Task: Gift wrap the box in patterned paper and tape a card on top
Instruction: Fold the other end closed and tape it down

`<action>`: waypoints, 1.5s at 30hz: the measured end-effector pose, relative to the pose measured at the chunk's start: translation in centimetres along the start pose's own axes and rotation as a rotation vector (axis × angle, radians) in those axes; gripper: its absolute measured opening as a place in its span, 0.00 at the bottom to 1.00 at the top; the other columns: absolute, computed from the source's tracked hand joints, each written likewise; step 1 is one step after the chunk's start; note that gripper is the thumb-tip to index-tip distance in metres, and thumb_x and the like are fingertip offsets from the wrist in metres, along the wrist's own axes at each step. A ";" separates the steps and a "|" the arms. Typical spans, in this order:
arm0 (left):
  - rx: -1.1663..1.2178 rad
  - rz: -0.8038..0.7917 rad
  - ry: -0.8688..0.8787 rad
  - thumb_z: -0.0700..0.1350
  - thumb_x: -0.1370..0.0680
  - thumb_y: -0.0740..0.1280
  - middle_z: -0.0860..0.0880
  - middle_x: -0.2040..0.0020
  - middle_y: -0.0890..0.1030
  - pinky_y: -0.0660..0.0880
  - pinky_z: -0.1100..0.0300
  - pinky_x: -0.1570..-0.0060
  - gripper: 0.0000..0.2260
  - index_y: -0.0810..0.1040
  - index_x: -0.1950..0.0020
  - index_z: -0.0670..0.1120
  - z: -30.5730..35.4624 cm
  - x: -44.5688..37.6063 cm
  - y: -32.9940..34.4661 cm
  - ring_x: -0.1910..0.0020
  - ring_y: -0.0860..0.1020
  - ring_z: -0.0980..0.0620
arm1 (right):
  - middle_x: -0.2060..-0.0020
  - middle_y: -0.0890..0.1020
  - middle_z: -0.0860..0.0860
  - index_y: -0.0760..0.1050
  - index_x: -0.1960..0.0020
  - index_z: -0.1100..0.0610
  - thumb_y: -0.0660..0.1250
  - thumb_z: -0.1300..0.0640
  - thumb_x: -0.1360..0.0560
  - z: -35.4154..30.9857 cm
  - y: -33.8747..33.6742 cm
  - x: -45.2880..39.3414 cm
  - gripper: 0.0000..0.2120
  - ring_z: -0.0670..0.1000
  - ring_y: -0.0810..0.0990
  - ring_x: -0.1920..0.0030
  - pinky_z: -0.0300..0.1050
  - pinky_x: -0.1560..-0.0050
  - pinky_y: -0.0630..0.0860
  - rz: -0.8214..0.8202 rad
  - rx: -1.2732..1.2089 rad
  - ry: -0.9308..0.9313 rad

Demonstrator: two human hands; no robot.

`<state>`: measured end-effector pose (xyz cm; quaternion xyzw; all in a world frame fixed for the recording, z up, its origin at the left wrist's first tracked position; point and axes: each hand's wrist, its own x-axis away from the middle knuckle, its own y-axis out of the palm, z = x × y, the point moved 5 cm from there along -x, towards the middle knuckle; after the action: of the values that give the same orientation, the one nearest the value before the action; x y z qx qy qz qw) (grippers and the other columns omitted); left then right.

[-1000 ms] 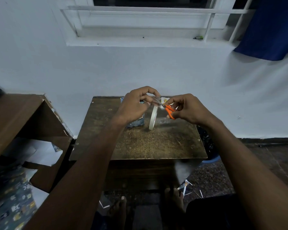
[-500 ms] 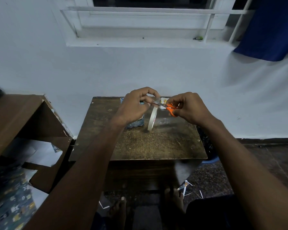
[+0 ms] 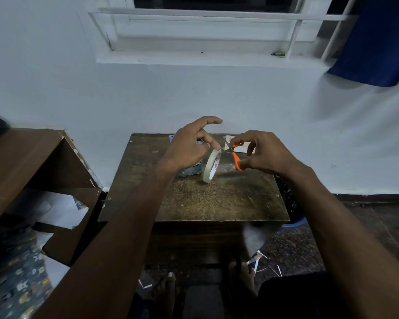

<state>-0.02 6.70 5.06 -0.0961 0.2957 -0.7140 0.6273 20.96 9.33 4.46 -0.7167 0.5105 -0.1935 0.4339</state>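
left hand (image 3: pixel 189 146): a second ago it was bunched tight over the tape end, now the index is flicked up and out, and thumb plus a lower finger pinch something right at the top of the roll. Pretty sure that's the tape end; the strip itself is too thin to see.

right hand (image 3: pixel 266 153): holds the orange scissors (image 3: pixel 235 157) by the handles, fingers curled round them. The handles have swung lower than before and the blade tips point up-left, almost touching the left pinch.

tape roll (image 3: pixel 211 164): stands on edge directly under the pinch, on the wooden table (image 3: pixel 217 203).

wrapped box (image 3: pixel 189 171): sits behind and under the left hand, mostly hidden, patterned paper already on it.

card (image 3: pixel 236 140): a pale thing behind the scissors, just beyond the right fingers. Could be the card, can't swear to it.

what it means: my guess is the snip is happening or just done, so a piece of tape is about ready for sticking the card down.

watch out: a short strip curls onto itself easily.
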 end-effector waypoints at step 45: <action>0.292 0.146 -0.131 0.45 0.26 0.80 0.52 0.47 0.89 0.74 0.45 0.29 0.37 0.68 0.19 0.47 -0.8 -0.4 -1.2 0.39 0.84 0.54 | 0.62 0.83 0.44 0.88 0.44 0.50 0.75 0.61 0.22 -2.6 1.1 -0.2 0.10 0.49 0.76 0.67 0.41 0.64 0.73 0.033 -0.364 -0.218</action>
<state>-1.33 7.34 5.15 -0.0284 0.1534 -0.6940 0.7028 18.33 8.29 5.02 -0.7915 0.4988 -0.0122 0.3529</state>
